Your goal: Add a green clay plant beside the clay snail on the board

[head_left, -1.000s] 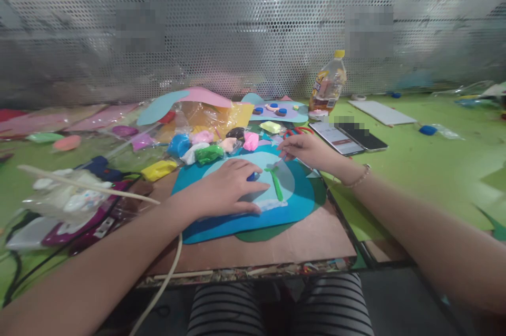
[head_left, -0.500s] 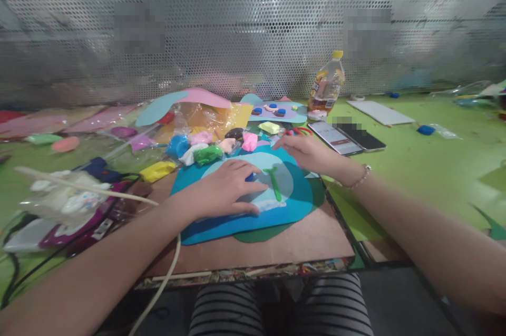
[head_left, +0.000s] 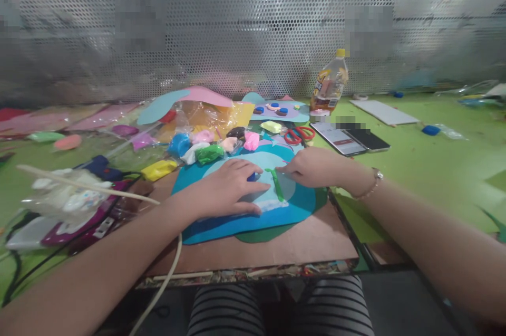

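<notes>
One green clay strip (head_left: 278,186) lies on layered blue paper (head_left: 253,227), left hand (head_left: 227,188) spread loose over the sheet, probably steadying it, right hand (head_left: 312,167) pointing a finger at the strip's far end, perhaps to press it, grip unclear.

Craft workspace, green tabletop (head_left: 415,183), bagged coloured clay-like lumps (head_left: 209,154), cut paper shapes (head_left: 237,228), red-handled scissors (head_left: 299,134), perforated metal wall (head_left: 245,19)

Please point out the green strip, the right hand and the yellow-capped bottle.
Green strip (head_left: 278,186), head view: middle of its length.
Right hand (head_left: 314,166), head view: its back.
Yellow-capped bottle (head_left: 329,87), head view: mid-body.
</notes>
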Action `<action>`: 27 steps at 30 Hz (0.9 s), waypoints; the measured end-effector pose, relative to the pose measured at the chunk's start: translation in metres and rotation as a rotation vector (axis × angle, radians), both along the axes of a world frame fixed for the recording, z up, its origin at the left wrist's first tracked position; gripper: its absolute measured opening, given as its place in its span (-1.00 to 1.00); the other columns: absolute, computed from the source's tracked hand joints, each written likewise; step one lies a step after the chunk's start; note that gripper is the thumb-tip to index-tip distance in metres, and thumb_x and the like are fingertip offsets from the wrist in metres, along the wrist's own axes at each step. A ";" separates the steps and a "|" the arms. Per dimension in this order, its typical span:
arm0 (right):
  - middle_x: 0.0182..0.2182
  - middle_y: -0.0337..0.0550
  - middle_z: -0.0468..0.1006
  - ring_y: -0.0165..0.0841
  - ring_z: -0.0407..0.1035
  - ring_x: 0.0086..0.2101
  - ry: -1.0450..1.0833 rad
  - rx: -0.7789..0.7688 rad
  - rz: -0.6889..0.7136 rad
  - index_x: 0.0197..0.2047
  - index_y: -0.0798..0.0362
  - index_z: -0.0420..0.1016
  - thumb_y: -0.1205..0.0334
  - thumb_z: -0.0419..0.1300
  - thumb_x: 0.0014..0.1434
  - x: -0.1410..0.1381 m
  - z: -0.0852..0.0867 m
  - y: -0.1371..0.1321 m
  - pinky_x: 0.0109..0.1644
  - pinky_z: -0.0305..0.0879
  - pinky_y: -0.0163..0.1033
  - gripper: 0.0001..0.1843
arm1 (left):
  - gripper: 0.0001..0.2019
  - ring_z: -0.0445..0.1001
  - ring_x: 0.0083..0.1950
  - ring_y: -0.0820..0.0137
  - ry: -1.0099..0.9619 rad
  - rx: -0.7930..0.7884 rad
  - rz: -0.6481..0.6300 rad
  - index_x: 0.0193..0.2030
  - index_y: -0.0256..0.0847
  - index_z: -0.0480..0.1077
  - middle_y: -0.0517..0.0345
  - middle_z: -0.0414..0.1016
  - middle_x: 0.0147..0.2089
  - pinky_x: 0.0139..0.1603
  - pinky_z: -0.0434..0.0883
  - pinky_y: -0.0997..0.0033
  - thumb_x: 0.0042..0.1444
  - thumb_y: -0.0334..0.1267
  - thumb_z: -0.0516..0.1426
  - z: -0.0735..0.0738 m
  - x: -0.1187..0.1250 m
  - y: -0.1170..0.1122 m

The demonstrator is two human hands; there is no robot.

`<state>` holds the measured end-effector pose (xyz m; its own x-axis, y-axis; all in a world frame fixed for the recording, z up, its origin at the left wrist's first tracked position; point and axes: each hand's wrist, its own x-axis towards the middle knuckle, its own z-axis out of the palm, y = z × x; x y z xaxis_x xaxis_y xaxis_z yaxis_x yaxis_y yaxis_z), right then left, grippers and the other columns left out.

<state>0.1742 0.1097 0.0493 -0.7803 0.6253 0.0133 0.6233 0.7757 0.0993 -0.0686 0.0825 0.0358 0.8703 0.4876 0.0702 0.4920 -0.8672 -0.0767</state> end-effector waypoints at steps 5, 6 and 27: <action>-0.60 -0.14 0.48 -0.49 0.09 -0.67 -0.094 0.017 0.013 -0.15 0.00 0.57 0.37 -0.06 0.15 -0.001 0.001 -0.002 -0.56 -0.15 -0.30 -0.61 | -0.55 0.19 0.12 0.16 0.001 0.009 -0.003 0.11 -0.01 0.30 0.01 0.26 0.12 0.15 0.09 0.11 0.14 0.11 0.05 0.000 0.000 -0.001; -0.60 -0.14 0.47 -0.49 0.09 -0.67 -0.096 0.019 0.013 -0.15 0.00 0.57 0.36 -0.06 0.16 -0.001 0.001 -0.002 -0.56 -0.16 -0.30 -0.61 | -0.55 0.19 0.13 0.15 0.001 0.010 -0.002 0.11 -0.01 0.30 0.00 0.26 0.12 0.15 0.09 0.11 0.14 0.11 0.05 0.000 0.000 -0.001; -0.57 -0.11 0.48 -0.48 0.13 -0.65 -0.094 0.092 0.017 0.02 -0.03 0.48 0.32 -0.11 0.22 -0.001 -0.002 0.000 -0.55 -0.19 -0.30 -0.57 | -0.54 0.19 0.13 0.15 0.013 0.014 -0.001 0.12 -0.03 0.30 -0.02 0.25 0.12 0.16 0.09 0.12 0.14 0.10 0.05 -0.001 0.000 -0.001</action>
<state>0.1732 0.1099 0.0472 -0.7910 0.6118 -0.0036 0.5950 0.7707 0.2280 -0.0686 0.0811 0.0352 0.8716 0.4859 0.0658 0.4902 -0.8664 -0.0951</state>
